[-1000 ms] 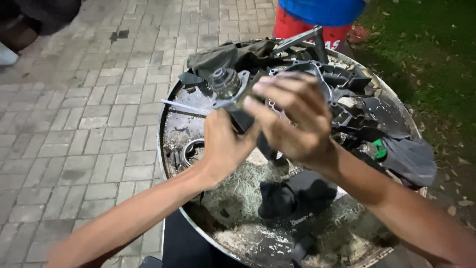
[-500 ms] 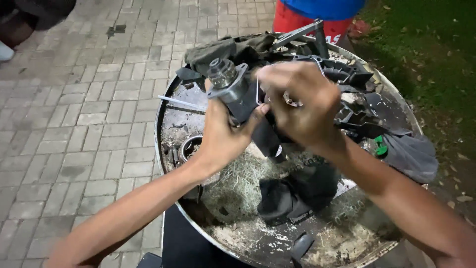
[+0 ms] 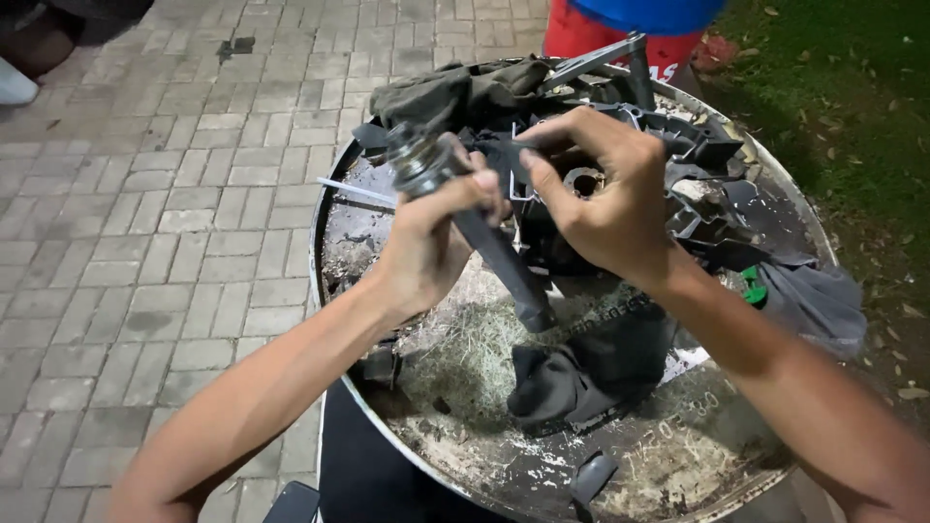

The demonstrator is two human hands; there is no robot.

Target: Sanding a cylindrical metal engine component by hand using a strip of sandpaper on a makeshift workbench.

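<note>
One metal shaft (image 3: 480, 228) and one big round dish (image 3: 678, 465) were there, with several dark rags and plastic bits. The left hand (image 3: 436, 232) was wrapped tight around the shaft, above the dish. The right hand (image 3: 605, 199) curled shut on a black piece (image 3: 528, 155) beside it. Paving bricks (image 3: 145, 223) lay open on the left.

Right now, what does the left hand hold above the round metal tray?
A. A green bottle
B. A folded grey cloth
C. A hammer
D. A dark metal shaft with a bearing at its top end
D: the left hand is closed around a dark metal shaft that slants down toward the tray, with a ring-shaped bearing at its upper end.
</note>
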